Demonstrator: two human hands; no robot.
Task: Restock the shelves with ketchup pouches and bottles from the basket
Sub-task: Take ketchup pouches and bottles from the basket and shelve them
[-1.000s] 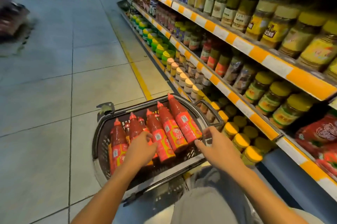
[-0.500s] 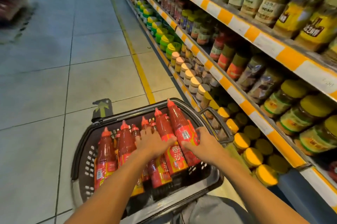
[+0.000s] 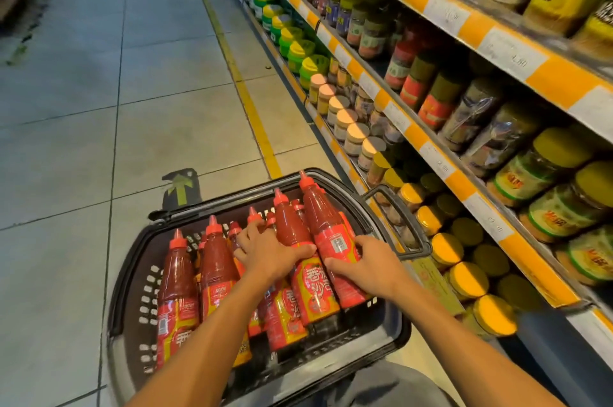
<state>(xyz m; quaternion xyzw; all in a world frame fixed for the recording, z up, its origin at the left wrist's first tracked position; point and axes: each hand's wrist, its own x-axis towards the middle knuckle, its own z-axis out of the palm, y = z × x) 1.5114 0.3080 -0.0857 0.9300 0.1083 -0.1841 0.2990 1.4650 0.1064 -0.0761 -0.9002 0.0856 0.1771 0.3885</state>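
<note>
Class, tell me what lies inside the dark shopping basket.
Inside the basket lie red ketchup bottles, caps pointing away. The left hand and right hand rest on them. Whatever lies beneath the bottles, pouches included, is covered.

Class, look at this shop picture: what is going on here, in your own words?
A person is crouched over a dark basket full of red ketchup bottles beside shelves of jars. The left hand lies over one bottle and the right hand rests on the rightmost bottle. Nothing has been lifted out yet.

Head cam looks down, close over basket (image 3: 132,274), aisle probably ahead.
</note>
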